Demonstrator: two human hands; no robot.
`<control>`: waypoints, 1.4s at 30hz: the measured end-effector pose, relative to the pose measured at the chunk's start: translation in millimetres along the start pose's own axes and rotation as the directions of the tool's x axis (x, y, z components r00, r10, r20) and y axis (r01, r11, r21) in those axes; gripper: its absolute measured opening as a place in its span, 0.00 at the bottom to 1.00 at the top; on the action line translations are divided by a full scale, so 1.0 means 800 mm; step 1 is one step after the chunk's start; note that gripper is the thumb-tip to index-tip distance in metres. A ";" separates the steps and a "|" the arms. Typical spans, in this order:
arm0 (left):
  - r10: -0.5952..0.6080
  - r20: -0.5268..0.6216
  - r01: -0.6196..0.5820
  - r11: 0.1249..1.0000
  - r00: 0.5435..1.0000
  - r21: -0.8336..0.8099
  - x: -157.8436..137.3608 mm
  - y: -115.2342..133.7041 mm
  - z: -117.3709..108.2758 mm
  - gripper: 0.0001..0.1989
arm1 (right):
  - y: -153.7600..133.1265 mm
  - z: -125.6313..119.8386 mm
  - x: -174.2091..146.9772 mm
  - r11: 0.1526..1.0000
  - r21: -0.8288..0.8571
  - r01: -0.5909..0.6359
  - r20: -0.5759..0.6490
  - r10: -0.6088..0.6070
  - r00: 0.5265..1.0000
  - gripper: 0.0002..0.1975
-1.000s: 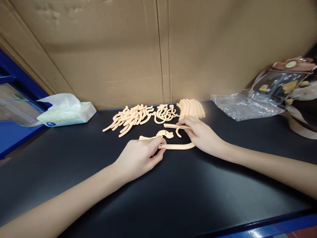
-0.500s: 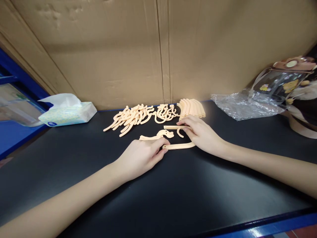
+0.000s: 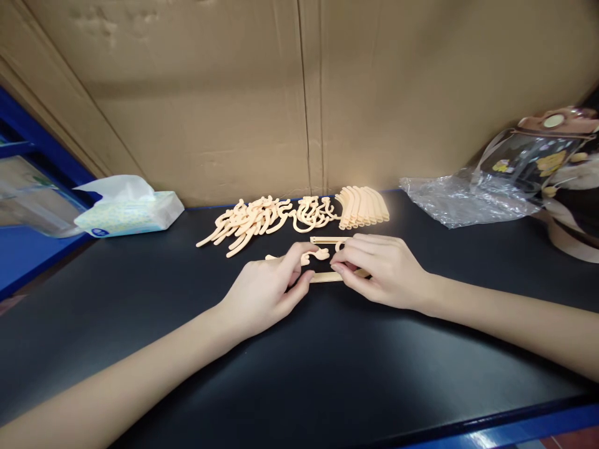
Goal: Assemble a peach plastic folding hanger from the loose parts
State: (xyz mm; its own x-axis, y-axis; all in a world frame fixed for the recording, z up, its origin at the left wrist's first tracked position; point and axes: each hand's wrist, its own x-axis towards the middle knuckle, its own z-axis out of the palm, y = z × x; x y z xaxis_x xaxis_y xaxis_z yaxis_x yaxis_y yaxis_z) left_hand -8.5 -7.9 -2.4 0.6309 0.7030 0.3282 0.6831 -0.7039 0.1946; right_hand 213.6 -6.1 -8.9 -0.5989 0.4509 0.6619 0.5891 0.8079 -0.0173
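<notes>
My left hand has its thumb and index finger curled round a curved beige plastic hanger piece, whose rounded end shows past the fingertips. Facing it, my right hand has its fingertips pressed together; what they hold, if anything, is hidden. Partly behind the right fingers is a small beige hook. A straight slotted bar lies just beyond, running under that hand. Below the fingertips, a long beige hanger arm lies on the black table, its ends covered by both hands.
At the back are a loose pile of curved arms, a heap of hooks and a neat row of arms. A tissue pack stands left; a clear plastic bag and a transparent bottle are right. Cardboard rises behind.
My right hand has come left and nearer, off the slotted bar, to close beside the left fingertips. My left fingers have shifted from the long arm's end up to the curved piece.
</notes>
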 end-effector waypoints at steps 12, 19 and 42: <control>-0.051 -0.023 0.051 0.998 0.998 0.028 0.007 -0.020 0.009 0.13 | 0.003 0.002 -0.003 0.997 0.013 -0.071 0.094 0.069 0.993 0.14; -0.096 -0.075 0.097 0.995 0.993 0.012 0.007 -0.020 0.009 0.10 | 0.003 0.002 -0.001 0.993 0.031 -0.112 0.138 0.107 0.985 0.15; 0.020 -0.055 -0.023 0.998 0.998 -0.054 0.007 -0.012 0.003 0.04 | 0.012 0.008 -0.002 0.996 0.054 -0.074 0.196 0.062 0.979 0.12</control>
State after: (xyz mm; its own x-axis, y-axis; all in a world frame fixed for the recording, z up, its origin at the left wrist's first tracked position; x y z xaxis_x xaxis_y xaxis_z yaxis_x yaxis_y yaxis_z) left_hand -10.5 3.4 -4.7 0.6234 0.6820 0.3825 0.6476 -0.7244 0.2362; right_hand 217.0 3.6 -14.9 -0.6560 0.5656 0.4997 0.6013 0.7918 -0.1068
